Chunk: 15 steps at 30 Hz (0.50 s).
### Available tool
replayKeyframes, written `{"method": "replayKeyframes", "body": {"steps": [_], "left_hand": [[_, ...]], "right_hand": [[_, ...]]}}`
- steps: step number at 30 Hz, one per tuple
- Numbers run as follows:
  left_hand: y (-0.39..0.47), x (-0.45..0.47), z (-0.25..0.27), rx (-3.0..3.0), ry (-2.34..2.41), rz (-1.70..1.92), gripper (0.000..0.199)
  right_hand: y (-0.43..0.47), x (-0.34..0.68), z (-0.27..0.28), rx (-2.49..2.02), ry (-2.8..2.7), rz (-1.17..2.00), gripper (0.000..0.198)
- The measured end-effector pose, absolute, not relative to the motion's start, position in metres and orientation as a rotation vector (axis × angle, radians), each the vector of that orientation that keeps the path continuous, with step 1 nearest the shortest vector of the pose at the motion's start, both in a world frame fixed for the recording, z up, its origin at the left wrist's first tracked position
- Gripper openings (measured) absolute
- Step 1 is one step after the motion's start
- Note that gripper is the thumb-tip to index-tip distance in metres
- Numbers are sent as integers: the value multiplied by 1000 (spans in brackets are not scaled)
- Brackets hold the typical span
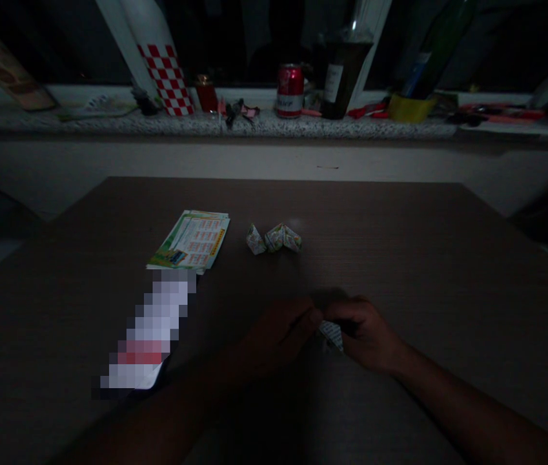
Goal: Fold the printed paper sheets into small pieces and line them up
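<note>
A small folded piece of printed paper (332,334) is pinched between my two hands, low and right of the table's middle. My left hand (286,332) grips its left side, the thumb near the paper's top. My right hand (368,332) holds it from the right, its fingers curled behind. Parts of the paper are covered by my fingers. Beyond my hands lie several folded paper pieces (282,237) of similar print, close together on the table. To their left is a stack of printed calendar sheets (195,239) in green, white and yellow.
A phone (150,329) with a lit, pixelated screen lies left of my hands on the dark table (399,232). On the stone windowsill stand a red can (290,90), a dark cup (344,77), a red-and-white checkered bottle (166,77) and a yellow holder (410,108).
</note>
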<state>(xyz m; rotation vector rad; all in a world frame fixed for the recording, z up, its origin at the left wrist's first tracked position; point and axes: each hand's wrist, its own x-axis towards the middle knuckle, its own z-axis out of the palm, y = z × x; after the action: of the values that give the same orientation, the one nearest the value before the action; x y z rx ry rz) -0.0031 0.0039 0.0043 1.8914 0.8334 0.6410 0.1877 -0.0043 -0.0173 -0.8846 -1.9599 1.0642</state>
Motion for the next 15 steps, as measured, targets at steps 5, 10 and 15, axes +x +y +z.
{"method": "replayKeyframes", "body": {"steps": [5,10,15], "left_hand": [[2,-2,8,1916,824,644,31],[0,-3,7,1851,854,647,31],[1,-7,2,1738,869,674,41]], "right_hand": [[-4,186,-16,-817,-1942,1133,20],[-4,186,-14,-787,-1899,1152,16],[-5,186,-12,-809,-1873,1192,17]]}}
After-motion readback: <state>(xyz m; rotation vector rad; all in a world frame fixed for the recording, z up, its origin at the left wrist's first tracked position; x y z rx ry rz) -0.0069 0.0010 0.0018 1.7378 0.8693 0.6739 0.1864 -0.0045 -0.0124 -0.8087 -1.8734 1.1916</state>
